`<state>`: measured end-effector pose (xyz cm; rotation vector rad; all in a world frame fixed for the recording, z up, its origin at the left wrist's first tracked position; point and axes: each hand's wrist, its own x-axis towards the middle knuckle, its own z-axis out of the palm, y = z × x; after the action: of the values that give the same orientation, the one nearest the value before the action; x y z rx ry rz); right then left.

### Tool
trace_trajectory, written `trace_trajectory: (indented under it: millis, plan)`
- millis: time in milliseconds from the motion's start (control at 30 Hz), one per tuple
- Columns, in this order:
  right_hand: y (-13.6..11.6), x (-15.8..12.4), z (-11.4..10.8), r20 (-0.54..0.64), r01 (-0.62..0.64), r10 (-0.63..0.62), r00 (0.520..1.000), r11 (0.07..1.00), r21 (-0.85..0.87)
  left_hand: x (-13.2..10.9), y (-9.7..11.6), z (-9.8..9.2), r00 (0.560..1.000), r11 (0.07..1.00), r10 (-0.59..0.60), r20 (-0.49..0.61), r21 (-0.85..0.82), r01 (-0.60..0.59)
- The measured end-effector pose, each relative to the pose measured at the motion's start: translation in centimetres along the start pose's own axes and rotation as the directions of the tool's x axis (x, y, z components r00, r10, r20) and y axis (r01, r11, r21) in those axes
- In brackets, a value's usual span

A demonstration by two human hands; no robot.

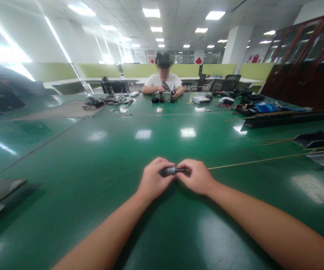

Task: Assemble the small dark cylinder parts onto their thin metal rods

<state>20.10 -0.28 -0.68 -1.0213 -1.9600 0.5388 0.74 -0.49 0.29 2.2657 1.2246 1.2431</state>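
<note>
My left hand point(155, 176) is closed, thumb and fingers around a small silver-grey cylinder point(170, 170). From the cylinder's right end runs a dark, ribbed shaft point(180, 170), pinched by my right hand point(197, 176). The two hands nearly touch over the green tabletop point(116, 157). A long thin brass-coloured rod point(240, 164) stretches rightward from behind my right hand; whether that hand grips it is hidden.
Black channel-shaped trays point(291, 119) with thin rods lie at the right. Across the table sits a person point(163, 80) holding a dark tool. Tools and a blue bundle point(265, 107) crowd the far right. A flat panel point(2, 193) is at the left edge.
</note>
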Motion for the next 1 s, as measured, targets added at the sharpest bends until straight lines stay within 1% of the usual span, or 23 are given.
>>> trace_trajectory:
  millis: [1000]
  plan:
    - [0.06,0.11,-0.17,-0.004,0.005,-0.005,1.000,1.000,-0.018,-0.01,-0.11,0.00,1.000,1.000,-0.002,0.002,0.027,0.002]
